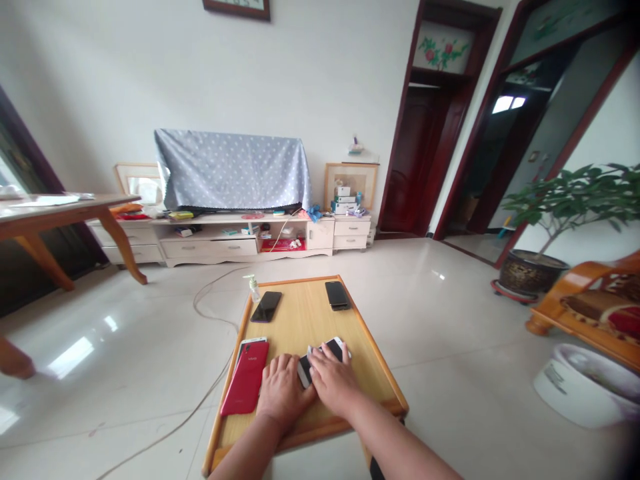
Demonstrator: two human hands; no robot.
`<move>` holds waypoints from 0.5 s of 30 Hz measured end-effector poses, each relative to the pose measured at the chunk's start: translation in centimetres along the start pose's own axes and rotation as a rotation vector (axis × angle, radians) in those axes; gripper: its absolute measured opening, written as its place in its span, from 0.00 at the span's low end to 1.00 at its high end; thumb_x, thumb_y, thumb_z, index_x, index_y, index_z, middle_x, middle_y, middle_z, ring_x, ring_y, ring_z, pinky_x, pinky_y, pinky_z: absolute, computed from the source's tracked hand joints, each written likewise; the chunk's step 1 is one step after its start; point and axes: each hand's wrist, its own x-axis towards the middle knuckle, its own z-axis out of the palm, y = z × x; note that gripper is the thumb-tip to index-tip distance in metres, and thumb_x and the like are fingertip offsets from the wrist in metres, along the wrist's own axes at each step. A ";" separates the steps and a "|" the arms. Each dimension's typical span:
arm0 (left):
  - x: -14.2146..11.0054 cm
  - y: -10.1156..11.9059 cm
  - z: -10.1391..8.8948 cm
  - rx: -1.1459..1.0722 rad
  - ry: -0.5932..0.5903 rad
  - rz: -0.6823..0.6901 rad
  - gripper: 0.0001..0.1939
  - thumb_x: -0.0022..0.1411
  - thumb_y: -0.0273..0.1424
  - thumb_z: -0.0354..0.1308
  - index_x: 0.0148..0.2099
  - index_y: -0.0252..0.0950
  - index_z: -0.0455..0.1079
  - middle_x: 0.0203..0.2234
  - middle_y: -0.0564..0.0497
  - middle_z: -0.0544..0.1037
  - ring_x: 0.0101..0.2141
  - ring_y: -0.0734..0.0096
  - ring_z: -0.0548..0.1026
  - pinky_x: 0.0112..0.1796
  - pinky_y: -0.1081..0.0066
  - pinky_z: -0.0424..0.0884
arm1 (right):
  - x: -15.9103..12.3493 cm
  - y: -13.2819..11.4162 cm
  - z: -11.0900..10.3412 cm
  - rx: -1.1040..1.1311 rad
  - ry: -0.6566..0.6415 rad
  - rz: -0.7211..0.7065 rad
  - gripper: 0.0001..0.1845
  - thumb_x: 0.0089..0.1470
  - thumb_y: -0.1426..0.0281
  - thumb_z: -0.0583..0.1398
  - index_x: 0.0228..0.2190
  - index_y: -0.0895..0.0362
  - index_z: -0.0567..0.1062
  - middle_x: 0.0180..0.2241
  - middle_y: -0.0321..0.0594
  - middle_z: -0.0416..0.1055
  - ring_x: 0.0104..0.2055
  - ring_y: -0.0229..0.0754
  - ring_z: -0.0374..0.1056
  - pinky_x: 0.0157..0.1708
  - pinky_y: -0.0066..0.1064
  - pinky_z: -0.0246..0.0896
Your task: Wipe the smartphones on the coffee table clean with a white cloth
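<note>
A white phone [304, 371] with a dark screen lies slantwise near the front of a small wooden table [300, 313]. My left hand [283, 387] is at its left end, fingers curved down and thumb against the phone's lower edge. Across the screen rests my right hand [333, 377], its fingers pressing on the glass and hiding much of it. A small pale bit shows at the right fingertips; its kind is unclear. Left of my hands, a red phone [247, 377] lies back up, partly over another white phone [257, 341].
Two black phones [267, 307] [337, 295] lie at the table's far corners. A pump bottle [254, 289] stands by the far left corner. A cable [200, 400] runs over the floor at left. A white tub [580, 387] and wooden seat [595, 320] are at right.
</note>
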 end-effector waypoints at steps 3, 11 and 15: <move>0.1 0.3 0.0 0.010 -0.002 -0.013 0.29 0.55 0.47 0.58 0.56 0.40 0.68 0.51 0.44 0.71 0.52 0.53 0.65 0.53 0.59 0.57 | 1.0 2.0 -1.0 -0.057 0.022 0.156 0.28 0.69 0.63 0.40 0.65 0.52 0.62 0.67 0.41 0.56 0.71 0.49 0.45 0.67 0.56 0.13; 0.3 0.3 0.2 -0.011 -0.009 -0.027 0.24 0.60 0.44 0.52 0.55 0.41 0.68 0.50 0.44 0.72 0.51 0.54 0.66 0.53 0.59 0.56 | -0.5 -0.3 0.5 0.022 0.031 -0.060 0.32 0.70 0.55 0.37 0.66 0.53 0.60 0.67 0.42 0.55 0.70 0.46 0.48 0.70 0.48 0.17; 0.3 0.5 -0.2 -0.005 -0.029 -0.036 0.27 0.57 0.47 0.55 0.56 0.41 0.68 0.51 0.44 0.71 0.52 0.53 0.66 0.54 0.59 0.56 | 0.2 1.4 -0.3 -0.005 0.041 0.049 0.33 0.70 0.57 0.34 0.64 0.51 0.63 0.67 0.40 0.57 0.70 0.46 0.49 0.69 0.50 0.16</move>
